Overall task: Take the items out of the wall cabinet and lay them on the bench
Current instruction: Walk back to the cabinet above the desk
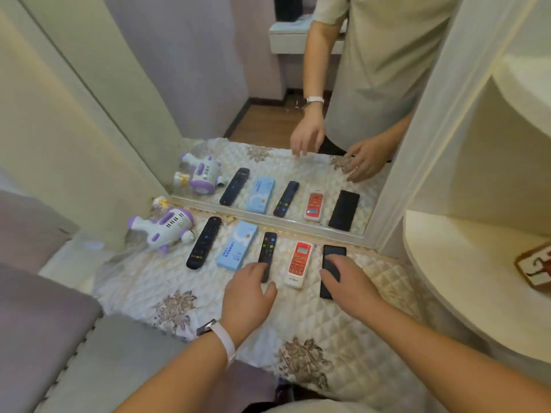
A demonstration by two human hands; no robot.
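A row of items lies on the quilted bench cover [301,320] in front of a mirror: a purple-and-white toy [162,226], a long black remote [204,242], a light blue box [237,245], a small black remote [268,244], a red-and-white remote [299,260] and a flat black device [335,251]. My left hand [250,293], with a white wristband, touches the near end of the small black remote with relaxed fingers. My right hand [348,281] rests its fingers on top of the flat black device, covering its middle.
The mirror [208,99] stands right behind the row and repeats the items and my hands. A cream rounded cabinet shelf [462,263] juts out on the right with a red-and-white object at its edge. Grey cushions [44,323] lie on the left.
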